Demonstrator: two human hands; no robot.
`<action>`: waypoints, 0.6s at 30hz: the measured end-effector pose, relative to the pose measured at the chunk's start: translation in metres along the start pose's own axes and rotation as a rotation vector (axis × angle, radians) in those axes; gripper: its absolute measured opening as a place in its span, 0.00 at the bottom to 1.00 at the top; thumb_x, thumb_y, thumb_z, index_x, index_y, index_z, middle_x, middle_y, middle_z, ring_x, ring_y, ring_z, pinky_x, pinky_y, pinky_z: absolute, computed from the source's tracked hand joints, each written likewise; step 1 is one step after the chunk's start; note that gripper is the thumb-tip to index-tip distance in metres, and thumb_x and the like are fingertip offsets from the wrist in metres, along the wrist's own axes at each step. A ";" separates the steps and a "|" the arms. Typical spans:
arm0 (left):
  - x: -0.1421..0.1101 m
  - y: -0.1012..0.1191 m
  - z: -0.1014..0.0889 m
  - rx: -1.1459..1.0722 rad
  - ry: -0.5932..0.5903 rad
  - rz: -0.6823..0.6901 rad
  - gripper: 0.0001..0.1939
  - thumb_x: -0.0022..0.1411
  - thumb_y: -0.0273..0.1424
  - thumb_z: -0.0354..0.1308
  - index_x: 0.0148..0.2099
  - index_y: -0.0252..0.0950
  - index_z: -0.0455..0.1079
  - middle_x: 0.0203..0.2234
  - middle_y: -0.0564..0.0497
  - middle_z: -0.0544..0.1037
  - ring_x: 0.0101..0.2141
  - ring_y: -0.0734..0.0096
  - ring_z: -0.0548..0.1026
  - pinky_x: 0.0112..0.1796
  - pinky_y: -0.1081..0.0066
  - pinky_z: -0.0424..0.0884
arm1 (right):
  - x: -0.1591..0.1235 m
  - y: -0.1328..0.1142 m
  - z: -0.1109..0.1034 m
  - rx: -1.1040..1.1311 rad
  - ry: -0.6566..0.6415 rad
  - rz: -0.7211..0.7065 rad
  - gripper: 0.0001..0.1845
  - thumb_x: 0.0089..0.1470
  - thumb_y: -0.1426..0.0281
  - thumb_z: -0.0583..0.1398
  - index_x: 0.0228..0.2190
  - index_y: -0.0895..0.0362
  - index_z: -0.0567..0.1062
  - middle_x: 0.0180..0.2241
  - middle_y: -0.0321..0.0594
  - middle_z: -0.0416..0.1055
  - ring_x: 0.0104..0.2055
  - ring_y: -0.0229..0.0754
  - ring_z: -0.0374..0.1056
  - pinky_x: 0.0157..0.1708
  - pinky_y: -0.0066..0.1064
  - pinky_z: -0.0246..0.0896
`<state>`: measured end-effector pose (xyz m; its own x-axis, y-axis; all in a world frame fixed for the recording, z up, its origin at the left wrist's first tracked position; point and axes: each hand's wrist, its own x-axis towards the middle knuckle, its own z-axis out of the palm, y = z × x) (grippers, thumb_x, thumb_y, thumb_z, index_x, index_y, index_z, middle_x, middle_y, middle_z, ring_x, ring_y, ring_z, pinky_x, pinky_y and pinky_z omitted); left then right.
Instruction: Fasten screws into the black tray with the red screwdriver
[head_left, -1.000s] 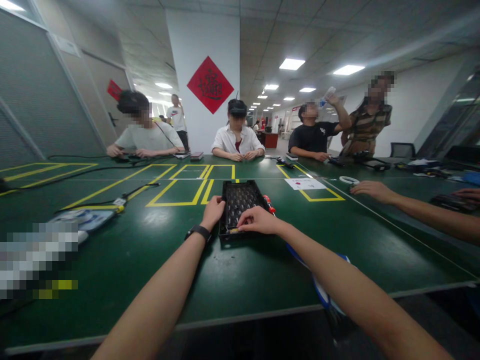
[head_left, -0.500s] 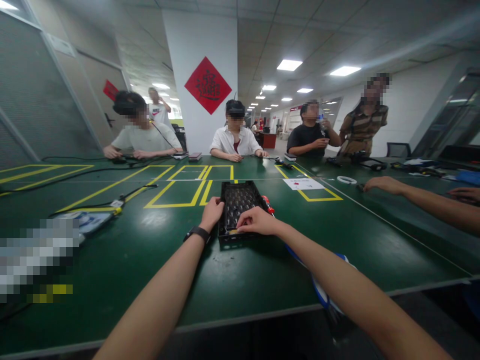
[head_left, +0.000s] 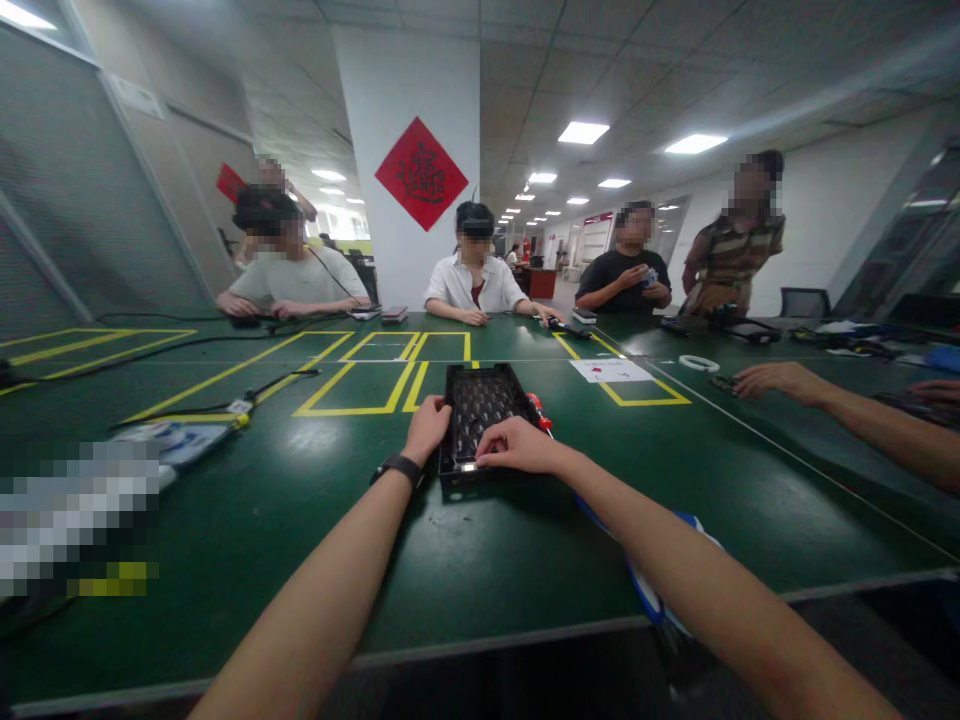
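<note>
A black rectangular tray (head_left: 486, 392) with rows of dark compartments lies on the green table in front of me. My left hand (head_left: 429, 428) is closed on its left edge. Over the tray's near right part is my right hand (head_left: 519, 444), its fingertips pinched together low inside the near end. Right beside those fingertips a small bright piece (head_left: 469, 467) shows; whether they grip it is hidden. A tool with a red handle (head_left: 540, 414) lies against the tray's right side, partly covered by my right hand.
Under my right forearm lies a blue and white object (head_left: 646, 590) near the table edge. A paper sheet (head_left: 611, 371) and a white ring (head_left: 698, 363) lie farther off. At right, a co-worker's hand (head_left: 776, 380) touches a small dark part. A cable (head_left: 274, 390) lies left.
The small piece by my right fingertips looked yellowish before and now shines white. Both my hands stay at the tray. The view has shifted slightly.
</note>
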<state>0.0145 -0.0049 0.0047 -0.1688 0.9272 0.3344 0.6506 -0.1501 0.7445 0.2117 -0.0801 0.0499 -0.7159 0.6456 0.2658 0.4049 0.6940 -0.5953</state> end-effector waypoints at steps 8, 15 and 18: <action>0.002 -0.001 0.001 0.004 0.002 -0.013 0.15 0.53 0.29 0.47 0.43 0.32 0.65 0.39 0.44 0.73 0.42 0.66 0.70 0.42 0.70 0.64 | 0.001 0.000 -0.002 -0.006 -0.014 -0.050 0.14 0.44 0.63 0.59 0.30 0.61 0.75 0.26 0.38 0.71 0.25 0.32 0.60 0.25 0.23 0.54; 0.002 -0.002 0.001 0.000 0.010 -0.011 0.15 0.53 0.29 0.47 0.44 0.32 0.65 0.39 0.43 0.73 0.42 0.66 0.70 0.43 0.70 0.64 | 0.000 0.001 -0.001 -0.009 -0.014 -0.051 0.14 0.44 0.63 0.59 0.30 0.61 0.75 0.25 0.38 0.70 0.24 0.31 0.59 0.24 0.23 0.52; 0.002 -0.003 0.002 -0.005 0.008 -0.013 0.15 0.53 0.29 0.47 0.43 0.32 0.65 0.39 0.44 0.73 0.41 0.66 0.70 0.42 0.70 0.64 | 0.000 0.001 -0.001 0.002 -0.013 -0.050 0.14 0.44 0.63 0.59 0.30 0.61 0.75 0.25 0.38 0.70 0.24 0.32 0.59 0.25 0.23 0.53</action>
<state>0.0137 -0.0020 0.0026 -0.1832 0.9263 0.3293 0.6442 -0.1400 0.7519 0.2124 -0.0791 0.0499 -0.7423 0.6061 0.2857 0.3675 0.7248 -0.5828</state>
